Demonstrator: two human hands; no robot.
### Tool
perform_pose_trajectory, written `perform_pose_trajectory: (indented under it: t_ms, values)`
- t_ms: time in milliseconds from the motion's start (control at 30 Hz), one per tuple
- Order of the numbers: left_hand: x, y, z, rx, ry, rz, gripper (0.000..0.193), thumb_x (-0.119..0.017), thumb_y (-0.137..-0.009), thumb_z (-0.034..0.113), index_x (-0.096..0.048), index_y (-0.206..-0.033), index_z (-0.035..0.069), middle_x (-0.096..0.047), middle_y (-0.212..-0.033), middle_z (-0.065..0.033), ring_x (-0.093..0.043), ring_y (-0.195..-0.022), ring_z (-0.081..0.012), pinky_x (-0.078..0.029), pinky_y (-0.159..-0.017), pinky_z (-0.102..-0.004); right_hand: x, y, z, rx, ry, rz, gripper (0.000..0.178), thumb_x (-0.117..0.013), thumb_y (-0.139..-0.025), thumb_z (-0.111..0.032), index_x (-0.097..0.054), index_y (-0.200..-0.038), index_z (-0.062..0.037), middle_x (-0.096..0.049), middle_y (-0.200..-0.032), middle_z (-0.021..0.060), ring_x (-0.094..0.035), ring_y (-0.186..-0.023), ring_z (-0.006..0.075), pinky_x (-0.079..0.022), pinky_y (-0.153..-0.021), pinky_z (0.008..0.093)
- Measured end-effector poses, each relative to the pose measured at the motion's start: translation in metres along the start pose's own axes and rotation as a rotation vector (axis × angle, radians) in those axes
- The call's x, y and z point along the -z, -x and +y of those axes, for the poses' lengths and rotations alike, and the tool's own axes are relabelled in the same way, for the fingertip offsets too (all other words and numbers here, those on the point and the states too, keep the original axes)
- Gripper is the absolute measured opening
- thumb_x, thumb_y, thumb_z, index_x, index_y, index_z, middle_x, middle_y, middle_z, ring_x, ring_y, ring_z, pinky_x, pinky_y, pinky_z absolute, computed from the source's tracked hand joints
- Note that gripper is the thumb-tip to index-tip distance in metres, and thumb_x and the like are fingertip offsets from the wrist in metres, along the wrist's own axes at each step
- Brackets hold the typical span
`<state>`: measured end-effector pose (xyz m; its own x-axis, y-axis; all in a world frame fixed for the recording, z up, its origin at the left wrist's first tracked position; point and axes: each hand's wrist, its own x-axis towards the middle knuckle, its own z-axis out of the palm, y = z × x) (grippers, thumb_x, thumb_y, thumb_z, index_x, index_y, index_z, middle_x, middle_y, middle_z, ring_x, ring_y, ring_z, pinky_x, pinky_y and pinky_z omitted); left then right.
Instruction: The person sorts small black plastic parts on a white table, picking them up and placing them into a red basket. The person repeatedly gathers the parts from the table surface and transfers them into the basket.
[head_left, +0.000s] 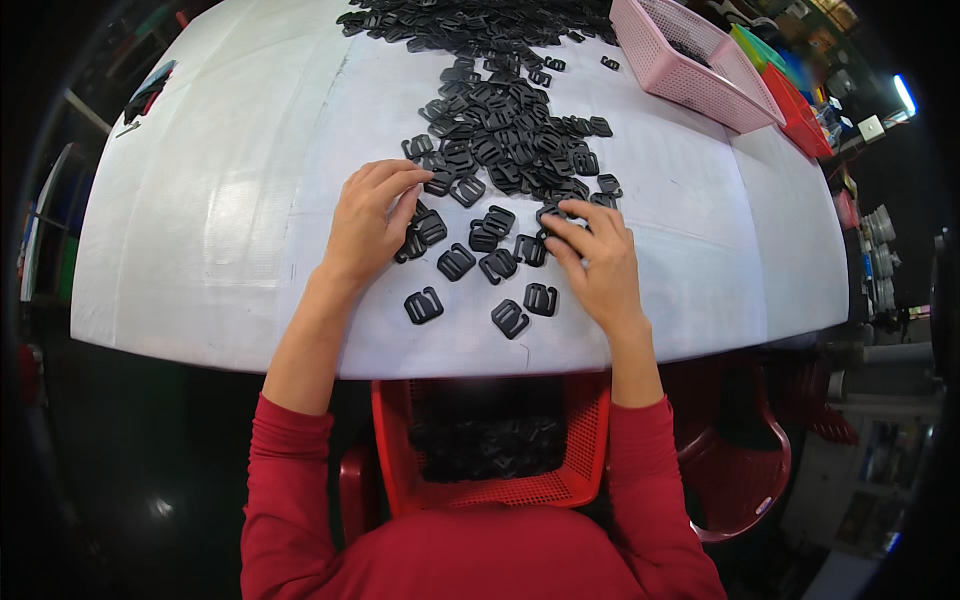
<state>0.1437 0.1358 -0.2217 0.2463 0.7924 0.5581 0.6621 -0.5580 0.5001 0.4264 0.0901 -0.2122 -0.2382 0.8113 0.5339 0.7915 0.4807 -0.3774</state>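
My left hand [372, 220] is at the left edge of a heap of black plastic buckles [510, 135], its thumb and forefinger closed at one buckle [438, 184]. On the other side, my right hand [602, 262] has its fingertips on another buckle [549, 214], partly covered by the fingers. Between the hands several loose buckles lie on the white tabletop, one of them [456, 262] flat near the middle. Nearest the table's front edge are a buckle [423, 305] on the left and a buckle [510, 319] on the right.
A larger pile of buckles [470, 22] spreads along the far side of the table [240, 220]. At the far right stand a pink basket [715, 90] and a red tray [797, 112]. Below the front edge, a red basket [500, 492] holds dark pieces. A dark red chair [735, 470] is at right.
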Motion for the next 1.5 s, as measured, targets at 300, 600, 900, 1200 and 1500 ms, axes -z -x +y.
perform_pose_trajectory:
  t_ms: [300,600,900,1200,1500]
  values:
    - [0.003,-0.002,0.008,0.001,0.003,-0.013,0.019,-0.061,-0.089,0.0,-0.072,-0.105,0.005,-0.068,-0.108,-0.0094,-0.063,-0.102,-0.0265,-0.05,-0.088,-0.0358,0.024,0.027,0.01,-0.049,0.078,0.009,0.022,-0.072,-0.082,-0.015,-0.074,-0.103,-0.0123,-0.068,-0.11,-0.0003,-0.058,-0.104,0.0233,-0.042,-0.084,0.0356]
    - [0.006,-0.003,0.004,0.032,0.013,-0.017,0.02,-0.061,-0.09,0.001,-0.072,-0.106,0.006,-0.069,-0.109,-0.0102,-0.063,-0.102,-0.0261,-0.05,-0.088,-0.0354,-0.016,0.008,0.003,0.066,0.092,-0.035,0.029,-0.071,-0.085,-0.024,-0.072,-0.112,-0.0167,-0.063,-0.123,-0.002,-0.051,-0.119,0.0231,-0.038,-0.095,0.0397]
    - [0.008,-0.004,0.002,0.024,0.027,0.003,0.02,-0.061,-0.09,0.002,-0.072,-0.107,0.007,-0.069,-0.109,-0.0105,-0.063,-0.104,-0.0257,-0.05,-0.089,-0.0356,-0.024,-0.001,-0.002,0.124,0.211,-0.239,0.04,-0.059,-0.092,-0.043,-0.065,-0.126,-0.0216,-0.054,-0.139,-0.0039,-0.035,-0.14,0.0266,-0.017,-0.113,0.0639]
    - [0.026,0.026,0.036,0.062,0.034,-0.131,0.03,-0.059,-0.092,0.004,-0.066,-0.121,0.008,-0.065,-0.125,-0.0109,-0.056,-0.125,-0.029,-0.04,-0.107,-0.045,0.005,0.047,-0.036,0.185,0.123,-0.463,0.059,-0.051,-0.093,-0.053,-0.056,-0.136,-0.0131,-0.045,-0.15,0.0008,-0.029,-0.146,0.0266,-0.001,-0.113,0.0683]
    - [0.007,0.087,0.086,-0.033,0.025,-0.53,0.064,-0.058,-0.093,0.016,-0.031,-0.151,0.005,-0.032,-0.156,-0.0165,-0.028,-0.145,-0.0343,-0.023,-0.118,-0.0508,0.024,0.084,-0.04,0.058,0.096,-0.429,0.072,-0.052,-0.091,-0.055,-0.045,-0.144,-0.0065,-0.04,-0.154,0.0099,-0.025,-0.148,0.0287,-0.003,-0.113,0.0677]
